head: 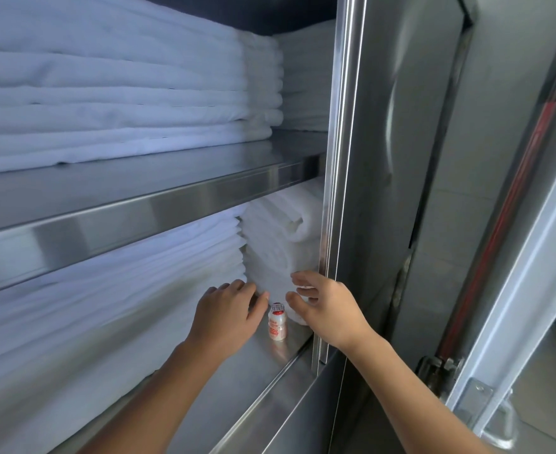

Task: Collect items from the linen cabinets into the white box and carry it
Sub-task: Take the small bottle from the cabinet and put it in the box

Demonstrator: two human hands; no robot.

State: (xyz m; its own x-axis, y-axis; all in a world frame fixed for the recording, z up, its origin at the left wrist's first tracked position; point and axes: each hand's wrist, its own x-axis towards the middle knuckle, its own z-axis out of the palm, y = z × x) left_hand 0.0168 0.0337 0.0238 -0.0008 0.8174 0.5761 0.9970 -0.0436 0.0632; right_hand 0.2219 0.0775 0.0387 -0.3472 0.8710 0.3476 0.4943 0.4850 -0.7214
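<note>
Stainless steel is all around us: the lower shelf (pixel 237 388) of the linen cabinet lies under our forearms, bare and shining where nothing stands on it. On it, between our two hands, a small bottle (pixel 277 322) with a red and white label stands upright. It is close to both thumbs but, as far as we can see, touched by neither.

Our left hand (pixel 229 314) is half open, the fingers loosely bent and pointing at the left flank of the small towel stack (pixel 280 244). Our right hand (pixel 322 309) is spread like a claw before the right side of the stack, thumb low and fingers high. Neither hand pinches anything. Whether the fingertips touch the cloth we cannot tell.

We judge that the hands stand on both sides because a soft pile must be pressed from two flanks to come out whole. The bottle in front may be knocked over on the way.

Left of our left hand lie wide folded sheets (pixel 122 290), blurred. Above the hands runs the upper shelf (pixel 172 208), carrying more folded linen (pixel 122 93). Right of our right hand rises the cabinet post (pixel 342 158). The white box is not in view.
</note>
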